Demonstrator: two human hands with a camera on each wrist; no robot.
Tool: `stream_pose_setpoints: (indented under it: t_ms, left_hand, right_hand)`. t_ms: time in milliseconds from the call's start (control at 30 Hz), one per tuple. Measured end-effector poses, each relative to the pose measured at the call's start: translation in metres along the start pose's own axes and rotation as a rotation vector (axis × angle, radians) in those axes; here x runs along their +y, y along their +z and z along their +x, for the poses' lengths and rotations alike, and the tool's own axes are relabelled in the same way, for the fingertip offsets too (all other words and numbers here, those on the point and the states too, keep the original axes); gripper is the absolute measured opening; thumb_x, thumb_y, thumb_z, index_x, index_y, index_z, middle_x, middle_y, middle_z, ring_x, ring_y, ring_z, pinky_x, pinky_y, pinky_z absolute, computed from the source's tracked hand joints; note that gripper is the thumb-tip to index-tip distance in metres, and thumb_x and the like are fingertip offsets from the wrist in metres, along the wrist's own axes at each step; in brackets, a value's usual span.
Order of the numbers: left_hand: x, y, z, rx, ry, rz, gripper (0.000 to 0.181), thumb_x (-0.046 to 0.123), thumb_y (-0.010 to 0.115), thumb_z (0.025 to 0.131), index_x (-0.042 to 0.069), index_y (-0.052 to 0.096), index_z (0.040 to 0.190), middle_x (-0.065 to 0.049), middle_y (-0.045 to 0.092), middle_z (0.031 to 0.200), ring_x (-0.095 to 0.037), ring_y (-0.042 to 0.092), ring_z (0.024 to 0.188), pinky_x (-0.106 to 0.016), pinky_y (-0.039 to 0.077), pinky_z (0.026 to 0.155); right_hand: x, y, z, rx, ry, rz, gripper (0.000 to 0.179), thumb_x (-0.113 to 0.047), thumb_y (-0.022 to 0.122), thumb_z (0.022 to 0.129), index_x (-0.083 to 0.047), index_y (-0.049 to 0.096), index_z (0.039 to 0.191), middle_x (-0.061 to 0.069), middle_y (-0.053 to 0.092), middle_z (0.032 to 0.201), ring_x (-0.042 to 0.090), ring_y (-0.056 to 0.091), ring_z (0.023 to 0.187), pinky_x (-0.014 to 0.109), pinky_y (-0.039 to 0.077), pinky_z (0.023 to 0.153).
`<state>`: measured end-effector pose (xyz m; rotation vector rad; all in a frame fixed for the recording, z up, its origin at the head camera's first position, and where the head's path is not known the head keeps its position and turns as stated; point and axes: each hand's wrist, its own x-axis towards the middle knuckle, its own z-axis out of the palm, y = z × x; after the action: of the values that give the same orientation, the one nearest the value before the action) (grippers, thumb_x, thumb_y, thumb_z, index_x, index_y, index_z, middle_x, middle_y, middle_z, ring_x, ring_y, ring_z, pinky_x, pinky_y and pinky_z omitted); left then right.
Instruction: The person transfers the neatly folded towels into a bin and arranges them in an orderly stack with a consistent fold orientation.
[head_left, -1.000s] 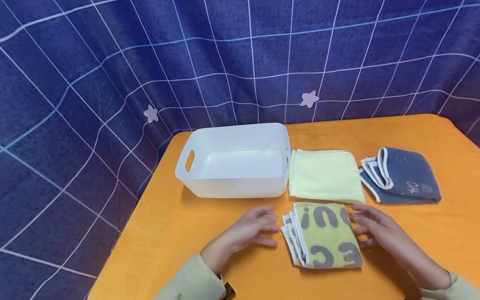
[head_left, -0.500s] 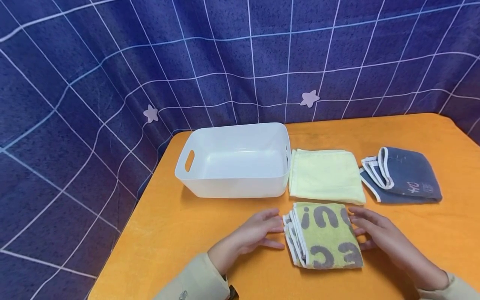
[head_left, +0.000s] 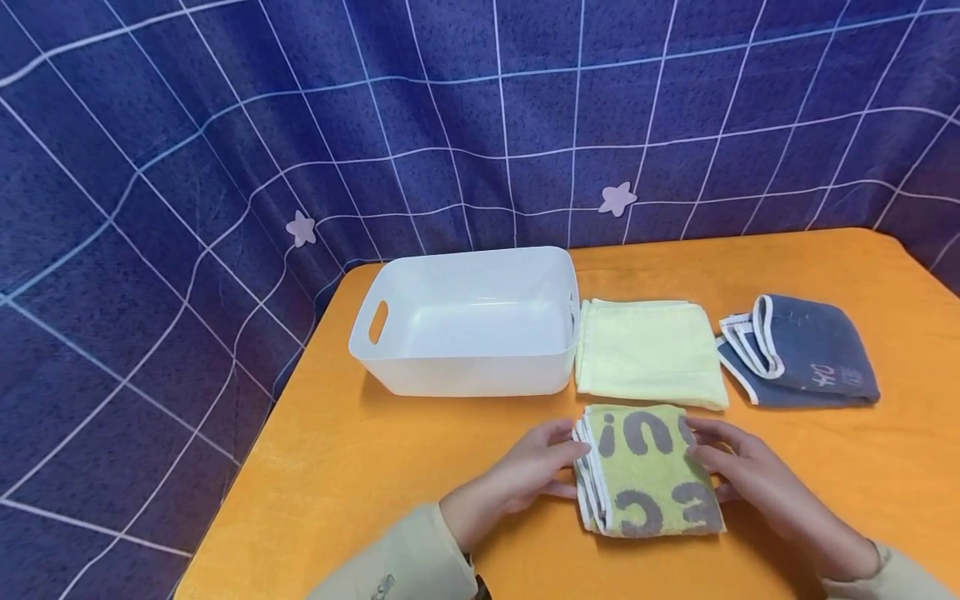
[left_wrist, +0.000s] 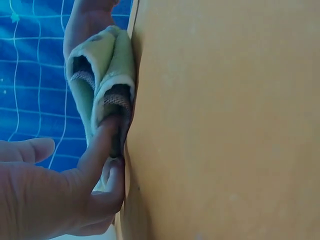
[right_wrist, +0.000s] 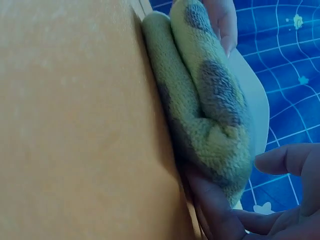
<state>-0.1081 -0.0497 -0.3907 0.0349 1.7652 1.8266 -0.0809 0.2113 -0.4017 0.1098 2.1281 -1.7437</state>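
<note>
A folded yellow-green towel (head_left: pixel 656 475) with grey lettering and white edging lies on the orange tabletop between both hands. My left hand (head_left: pixel 528 471) is at its layered left side. In the left wrist view, fingers (left_wrist: pixel 102 150) touch the folds, one partly inside, while the thumb (left_wrist: pixel 40 150) stands apart from the cloth. At the rounded right side is my right hand (head_left: pixel 750 475). The right wrist view shows its fingers (right_wrist: pixel 212 197) tucked under the towel (right_wrist: pixel 215 110), partly hidden, and its thumb (right_wrist: pixel 275 159) close to the upper face; contact is unclear.
A white plastic bin (head_left: pixel 465 375) with handle holes stands behind the left hand. Right of it lies a folded pale yellow towel (head_left: pixel 648 350), then a folded dark blue towel (head_left: pixel 817 354) with white edging. A blue grid-patterned curtain (head_left: pixel 480 125) hangs behind the table.
My left hand has moved right until it touches the towel, and the towel's loose left layers are pushed inward. My right hand has shifted slightly left, closer around its edge.
</note>
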Motion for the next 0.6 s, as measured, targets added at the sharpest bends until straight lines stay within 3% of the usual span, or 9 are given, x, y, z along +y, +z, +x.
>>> stream_pose_setpoints:
  t_ms: [167, 300, 600]
  left_hand:
    - [-0.002, 0.004, 0.003, 0.021, 0.016, 0.027, 0.052, 0.010, 0.061, 0.088, -0.001, 0.041, 0.134, -0.009, 0.048, 0.122, -0.021, 0.062, 0.085, -0.038, 0.056, 0.067]
    - [-0.002, 0.007, 0.005, 0.057, 0.029, 0.048, 0.053, 0.008, 0.066, 0.085, 0.000, 0.044, 0.132, -0.008, 0.051, 0.118, -0.020, 0.063, 0.080, -0.038, 0.056, 0.064]
    - [-0.004, 0.015, 0.007, 0.112, 0.033, 0.049, 0.064, 0.005, 0.073, 0.077, 0.005, 0.041, 0.133, -0.013, 0.049, 0.120, -0.021, 0.062, 0.084, -0.036, 0.055, 0.070]
  right_hand:
    - [-0.001, 0.004, 0.001, 0.005, 0.031, -0.020, 0.067, -0.022, 0.055, 0.093, 0.008, 0.020, 0.142, 0.031, 0.029, 0.139, 0.019, 0.060, 0.090, 0.036, 0.054, 0.068]
    - [-0.001, 0.008, 0.001, 0.012, 0.007, -0.018, 0.069, -0.018, 0.059, 0.091, 0.010, 0.020, 0.141, 0.031, 0.029, 0.138, 0.019, 0.060, 0.089, 0.034, 0.054, 0.071]
    - [0.000, 0.014, 0.003, 0.029, 0.005, -0.033, 0.071, -0.018, 0.062, 0.090, 0.009, 0.021, 0.141, 0.030, 0.027, 0.140, 0.019, 0.058, 0.093, 0.030, 0.053, 0.073]
